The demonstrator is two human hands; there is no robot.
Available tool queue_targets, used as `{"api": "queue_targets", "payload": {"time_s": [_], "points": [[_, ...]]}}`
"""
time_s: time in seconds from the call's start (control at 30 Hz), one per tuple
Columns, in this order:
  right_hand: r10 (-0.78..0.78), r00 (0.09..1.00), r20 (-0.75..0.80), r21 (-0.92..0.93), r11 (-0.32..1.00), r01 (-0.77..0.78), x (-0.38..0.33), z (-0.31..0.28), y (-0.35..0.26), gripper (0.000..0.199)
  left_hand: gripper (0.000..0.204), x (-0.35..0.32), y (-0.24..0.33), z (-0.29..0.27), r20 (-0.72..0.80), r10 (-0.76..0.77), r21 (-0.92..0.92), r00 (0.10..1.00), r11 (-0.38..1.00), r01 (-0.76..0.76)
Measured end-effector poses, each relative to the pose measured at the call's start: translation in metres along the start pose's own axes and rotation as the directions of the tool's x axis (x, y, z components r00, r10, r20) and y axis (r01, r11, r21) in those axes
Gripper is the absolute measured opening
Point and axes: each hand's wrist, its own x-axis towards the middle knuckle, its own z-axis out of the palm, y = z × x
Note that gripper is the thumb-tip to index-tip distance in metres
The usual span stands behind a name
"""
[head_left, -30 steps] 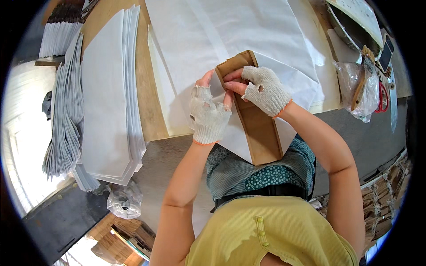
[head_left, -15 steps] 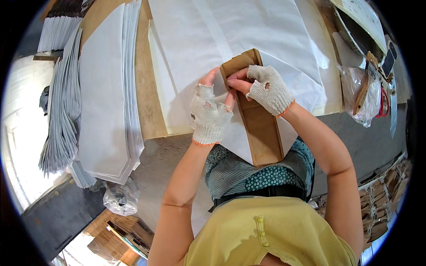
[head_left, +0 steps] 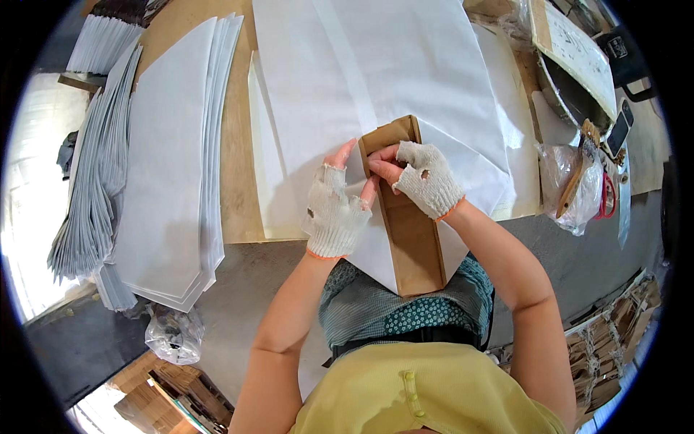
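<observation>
Both hands wear white knit fingerless gloves with small holes. A long brown cardboard strip (head_left: pixel 412 239) lies lengthwise on a large white paper sheet (head_left: pixel 405 79) on the wooden table (head_left: pixel 235 188), its near end hanging over the edge toward my lap. My left hand (head_left: pixel 335 210) presses the white paper flap along the strip's left edge, fingers curled onto it. My right hand (head_left: pixel 423 177) pinches the same edge near the strip's top, fingertips meeting those of the left hand.
A stack of cut white sheets (head_left: pixel 170 166) lies at the left, with grey folded bundles (head_left: pixel 90 195) beyond it. A clear plastic bag (head_left: pixel 575 184) with a wooden-handled tool sits at the right edge. A small plastic bag (head_left: pixel 173 336) lies below the table.
Both hands have slid slightly up along the strip's left edge, and the fingertips have drawn closer together on the fold. The strip and paper stay in place.
</observation>
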Motion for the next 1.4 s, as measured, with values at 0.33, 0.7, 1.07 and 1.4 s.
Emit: {"api": "queue_targets", "payload": {"time_s": [0.33,0.7,1.07,1.4], "points": [[0.030,1.000,-0.009,-0.029,0.999,-0.030,-0.002,0.001,-0.002,0.029,0.061,0.000,-0.004,0.000,0.003,-0.014,-0.049,1.000,0.999,0.014],[-0.015,0.998,-0.064,-0.176,0.984,0.004,-0.004,0.008,-0.005,0.021,0.035,0.015,-0.013,-0.013,0.262,-0.348,-0.643,0.900,0.632,0.432],[-0.687,0.718,-0.109,-0.721,0.552,0.419,-0.032,-0.040,-0.033,0.033,0.026,0.042,-0.022,-0.006,0.391,-0.182,-0.422,0.902,0.836,0.351],[-0.676,0.715,0.176,-0.832,0.287,0.475,-0.013,-0.058,-0.044,0.030,0.023,0.040,-0.001,-0.018,0.415,-0.194,-0.491,0.889,0.774,0.398]]}}
